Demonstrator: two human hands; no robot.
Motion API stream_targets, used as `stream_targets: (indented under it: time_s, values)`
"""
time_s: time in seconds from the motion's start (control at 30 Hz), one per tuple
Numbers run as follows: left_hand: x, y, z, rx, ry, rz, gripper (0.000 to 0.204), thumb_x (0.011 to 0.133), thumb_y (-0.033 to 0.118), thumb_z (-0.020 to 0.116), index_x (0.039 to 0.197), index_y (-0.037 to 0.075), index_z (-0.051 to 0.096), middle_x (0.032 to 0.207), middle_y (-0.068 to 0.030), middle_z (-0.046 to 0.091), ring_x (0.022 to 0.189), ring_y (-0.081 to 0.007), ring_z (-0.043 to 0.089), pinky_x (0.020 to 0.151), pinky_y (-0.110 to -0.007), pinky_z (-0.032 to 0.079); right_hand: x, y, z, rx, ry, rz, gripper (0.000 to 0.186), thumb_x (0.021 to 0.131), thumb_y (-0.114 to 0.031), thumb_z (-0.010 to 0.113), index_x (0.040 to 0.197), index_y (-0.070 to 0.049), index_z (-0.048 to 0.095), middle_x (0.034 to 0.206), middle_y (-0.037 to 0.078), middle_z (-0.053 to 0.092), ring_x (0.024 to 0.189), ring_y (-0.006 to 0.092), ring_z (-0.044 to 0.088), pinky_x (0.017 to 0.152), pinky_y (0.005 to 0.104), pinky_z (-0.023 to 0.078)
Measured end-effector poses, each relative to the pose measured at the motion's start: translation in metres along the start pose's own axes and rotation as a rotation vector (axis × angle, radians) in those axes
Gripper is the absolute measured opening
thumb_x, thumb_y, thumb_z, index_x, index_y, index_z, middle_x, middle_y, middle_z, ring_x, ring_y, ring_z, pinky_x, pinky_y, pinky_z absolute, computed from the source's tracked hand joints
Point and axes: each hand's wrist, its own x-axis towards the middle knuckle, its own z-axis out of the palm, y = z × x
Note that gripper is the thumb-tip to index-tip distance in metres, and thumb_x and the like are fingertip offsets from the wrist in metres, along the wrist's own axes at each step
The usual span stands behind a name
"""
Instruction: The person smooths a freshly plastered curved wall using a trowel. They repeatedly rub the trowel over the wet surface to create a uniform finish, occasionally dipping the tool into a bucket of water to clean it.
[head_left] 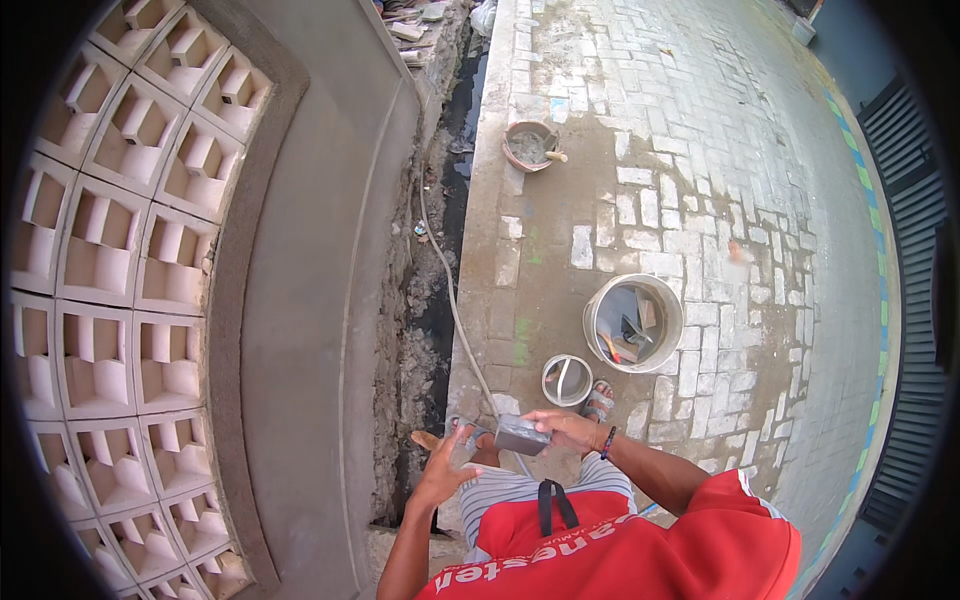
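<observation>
Big white bucket [633, 322] holds tools; small white pail [567, 380] beside it, mortar pan [530, 146] farther off. Right hand [568, 430] grips grey block [521, 435] above the feet; left hand [445, 470] spread open, just beside it. Paved brick ground [700, 200], plastered wall [310, 300], drainage trench [425, 300].

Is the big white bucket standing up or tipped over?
Standing up. The big white bucket sits on the paving with its round mouth facing up, and tools lie inside it.
</observation>
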Motion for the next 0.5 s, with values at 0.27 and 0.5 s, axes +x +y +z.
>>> stream_targets:
  time_s: [0.27,0.5]
  values:
    - [0.045,0.071,0.069,-0.032,-0.055,-0.273,0.070,0.084,0.024,0.074,0.141,-0.001,0.042,0.136,-0.0209,0.051,0.128,-0.0294,0.047,0.106,-0.035,0.036,-0.221,0.052,-0.194,0.129,0.871,-0.145,0.043,0.088,-0.031,0.060,0.123,-0.007,0.055,0.104,0.005,0.060,0.085,0.0193,0.061,0.069,0.0371,0.054]
    - [0.140,0.115,0.060,-0.006,-0.047,-0.172,0.066,0.086,0.028,0.071,0.140,0.001,0.043,0.130,-0.0197,0.056,0.123,-0.0267,0.052,0.104,-0.036,0.038,-0.261,0.070,-0.225,0.154,1.006,-0.094,0.038,0.089,-0.026,0.059,0.121,-0.006,0.055,0.093,0.005,0.063,0.077,0.0164,0.063,0.060,0.0352,0.057]
